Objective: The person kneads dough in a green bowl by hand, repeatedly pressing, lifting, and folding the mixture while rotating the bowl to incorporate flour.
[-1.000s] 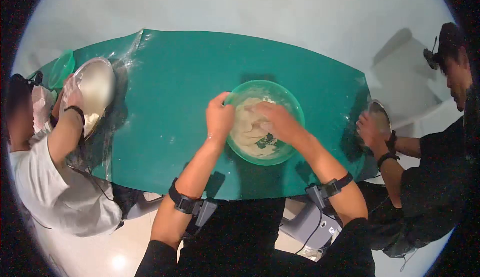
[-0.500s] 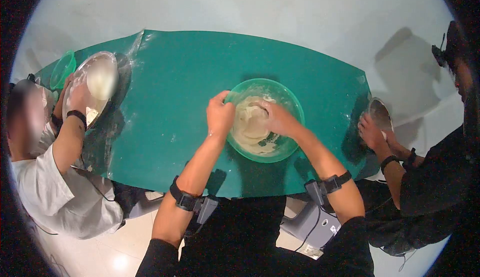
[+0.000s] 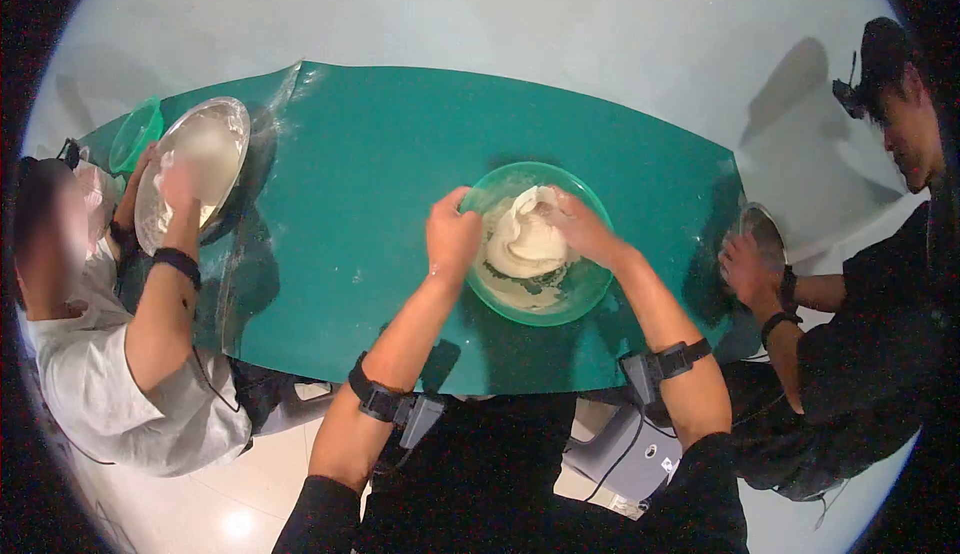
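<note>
A translucent green bowl (image 3: 545,312) stands on the green table in front of me. Inside it lies a soft, pale mass of dough (image 3: 530,244), with smears of it on the bowl's wall. My left hand (image 3: 453,234) grips the bowl's left rim, thumb on the inner side and fingers closed round the edge. Within the bowl, my right hand (image 3: 585,229) has its fingers closed on the dough's upper right side. Its fingertips are partly hidden by the dough.
At the left a person in white works in a metal bowl (image 3: 240,119), with a green basin (image 3: 135,136) behind it. A person in black at the right handles another metal bowl (image 3: 765,229). White powder marks the green tabletop (image 3: 370,174).
The dough has been gathered into a folded mound under my right hand, which has shifted slightly right. My left hand still holds the rim. The left person's metal bowl has shifted slightly.
</note>
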A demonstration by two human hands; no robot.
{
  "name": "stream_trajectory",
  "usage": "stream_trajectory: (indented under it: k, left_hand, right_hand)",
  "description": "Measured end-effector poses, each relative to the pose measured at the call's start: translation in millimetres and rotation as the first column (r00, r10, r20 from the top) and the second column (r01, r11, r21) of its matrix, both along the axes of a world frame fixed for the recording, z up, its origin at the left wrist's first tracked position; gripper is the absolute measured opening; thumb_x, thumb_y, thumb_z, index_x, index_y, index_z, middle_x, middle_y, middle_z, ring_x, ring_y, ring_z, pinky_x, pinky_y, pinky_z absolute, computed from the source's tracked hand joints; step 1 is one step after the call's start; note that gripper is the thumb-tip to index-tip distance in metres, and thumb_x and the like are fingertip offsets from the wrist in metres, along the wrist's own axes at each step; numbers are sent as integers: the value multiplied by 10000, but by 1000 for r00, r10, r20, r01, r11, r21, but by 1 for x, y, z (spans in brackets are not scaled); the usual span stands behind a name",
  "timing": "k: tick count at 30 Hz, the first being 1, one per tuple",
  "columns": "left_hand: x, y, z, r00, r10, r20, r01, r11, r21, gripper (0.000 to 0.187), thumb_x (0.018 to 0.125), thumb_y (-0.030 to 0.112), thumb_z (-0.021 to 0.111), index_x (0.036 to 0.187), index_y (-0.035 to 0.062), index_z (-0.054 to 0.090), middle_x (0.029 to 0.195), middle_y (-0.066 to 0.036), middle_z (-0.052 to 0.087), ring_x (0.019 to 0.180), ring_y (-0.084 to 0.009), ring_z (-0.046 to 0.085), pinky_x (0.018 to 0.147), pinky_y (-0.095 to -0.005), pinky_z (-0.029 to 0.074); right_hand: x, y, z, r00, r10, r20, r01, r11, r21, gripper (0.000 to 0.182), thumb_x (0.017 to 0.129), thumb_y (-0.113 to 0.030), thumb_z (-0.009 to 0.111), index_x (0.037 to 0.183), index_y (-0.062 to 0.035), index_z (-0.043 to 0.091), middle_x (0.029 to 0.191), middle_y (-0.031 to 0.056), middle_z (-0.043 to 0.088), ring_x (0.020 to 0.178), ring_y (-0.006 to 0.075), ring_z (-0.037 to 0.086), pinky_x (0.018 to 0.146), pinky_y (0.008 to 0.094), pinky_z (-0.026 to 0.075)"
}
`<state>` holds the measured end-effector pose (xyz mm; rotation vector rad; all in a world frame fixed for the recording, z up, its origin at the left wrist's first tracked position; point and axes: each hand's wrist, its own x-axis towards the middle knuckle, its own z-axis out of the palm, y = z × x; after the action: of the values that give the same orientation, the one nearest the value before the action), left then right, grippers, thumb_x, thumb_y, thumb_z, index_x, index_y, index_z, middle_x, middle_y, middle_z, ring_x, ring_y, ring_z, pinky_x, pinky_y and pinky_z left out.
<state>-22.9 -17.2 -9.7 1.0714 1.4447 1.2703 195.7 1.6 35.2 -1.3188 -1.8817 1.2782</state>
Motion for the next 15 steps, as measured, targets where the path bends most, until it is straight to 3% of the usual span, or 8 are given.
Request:
stream_trajectory:
  k: [3, 6, 9, 12, 15]
  left_hand:
    - [-2, 0, -1, 1000, -14, 10, 14, 1000, -2, 380, 760, 45, 514, 1047, 48, 763, 871, -154, 758, 800, -265, 720, 777, -378, 546]
    - [-4, 1, -3, 997, -54, 50, 54, 998, -14, 382, 759, 41, 506, 1046, 37, 757, 865, -151, 756, 799, -261, 717, 773, -376, 544]
    - [-2, 2, -2, 998, -48, 36, 49, 999, -9, 380, 758, 37, 498, 1038, 29, 754, 860, -151, 754, 801, -255, 714, 766, -374, 542]
    - [-1, 1, -3, 998, -13, 56, 15, 1000, -23, 380, 756, 34, 493, 1032, 31, 755, 857, -152, 752, 804, -251, 710, 763, -371, 540]
    - [4, 3, -4, 997, -6, 81, 10, 999, -49, 386, 758, 36, 493, 1038, 41, 758, 856, -151, 750, 803, -251, 708, 761, -368, 538]
  right_hand:
    - [8, 5, 18, 995, 78, 60, -70, 991, -118, 369, 961, -117, 604, 1322, -45, 631, 1317, 63, 633, 1251, 203, 575, 1062, 357, 467]
    - [10, 13, 27, 948, 291, 126, -294, 956, 5, 407, 889, -35, 574, 1287, -30, 657, 1278, 73, 658, 1224, 207, 598, 1064, 355, 468]
    - [4, 14, 22, 956, 264, 132, -266, 964, 1, 449, 805, -12, 570, 1239, -18, 687, 1207, 72, 687, 1176, 216, 628, 1055, 353, 476]
    - [-2, -3, 31, 965, 204, 163, -214, 976, 43, 358, 881, -93, 613, 1218, -13, 702, 1172, 92, 704, 1125, 210, 650, 1029, 347, 492]
    - [4, 0, 9, 943, -19, -332, -115, 917, -381, 368, 951, -246, 663, 1219, 3, 700, 1202, 117, 703, 1110, 193, 652, 984, 342, 508]
